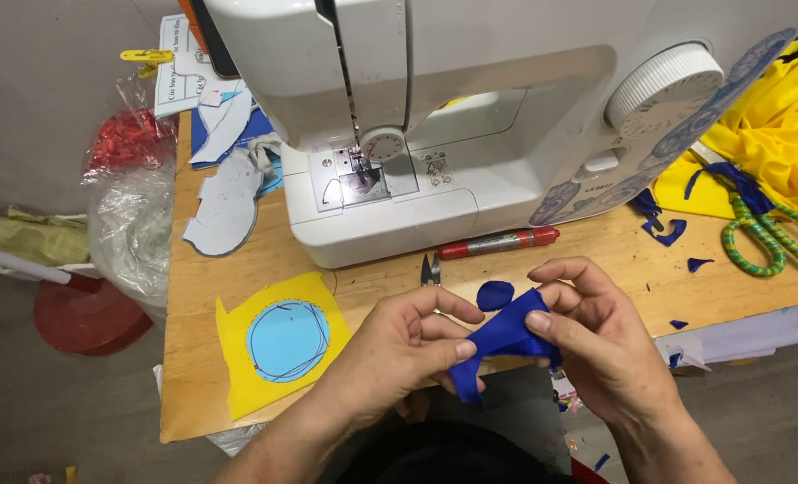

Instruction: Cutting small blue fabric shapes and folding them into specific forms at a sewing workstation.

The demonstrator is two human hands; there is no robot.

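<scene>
Two bare hands meet over the near edge of the wooden table (237, 269) in the head view, both closed on one crumpled piece of dark blue fabric (504, 339). The left hand (397, 351) pinches the lower end of the cloth between thumb and forefinger, its other fingers curled in beneath. The right hand (596, 336) grips the upper end, thumb pressed on the cloth and fingers bent around it from above. The fabric hangs just above the table edge, in front of the white sewing machine (452, 116).

Just beyond the cloth a small dark blue fabric oval (495, 294) lies on the table, and beside it a small pair of thread snips (430, 269) points toward the machine. A red cylindrical marker (499, 243) rests against the machine's base. To the left sits a yellow fabric square with a light blue circle stitched onto it (278, 341), well apart from the hands. Pale grey paper cut-outs (224, 211) lie at the far left by a clear plastic bag (130, 220). On the right, scissors with green cord-wrapped handles (766, 237) lie on yellow cloth (775, 125), with dark blue scraps (668, 231) scattered nearby.
</scene>
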